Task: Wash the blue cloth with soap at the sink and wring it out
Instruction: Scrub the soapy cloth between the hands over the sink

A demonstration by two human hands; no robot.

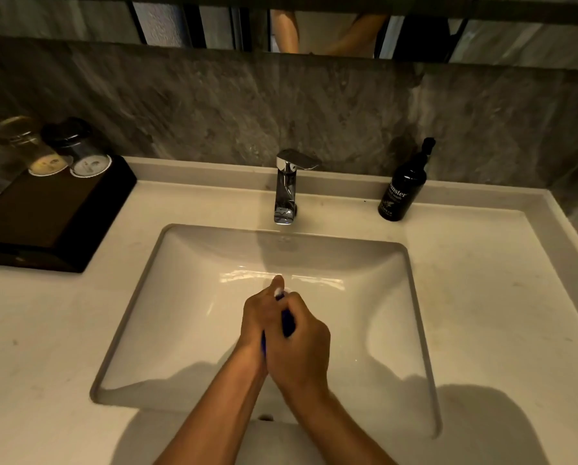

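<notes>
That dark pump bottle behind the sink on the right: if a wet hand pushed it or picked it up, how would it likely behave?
The pump bottle stands tall and narrow on the counter, so a sideways push near its pump would probably tip it. Its dark surface looks glossy, so likely slippery when wet. It seems rigid; how full or heavy it is cannot be told.

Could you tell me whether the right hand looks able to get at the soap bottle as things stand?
Probably yes: the soap bottle stands unobstructed on the counter, but the right hand holds the blue cloth and must let go.
</notes>
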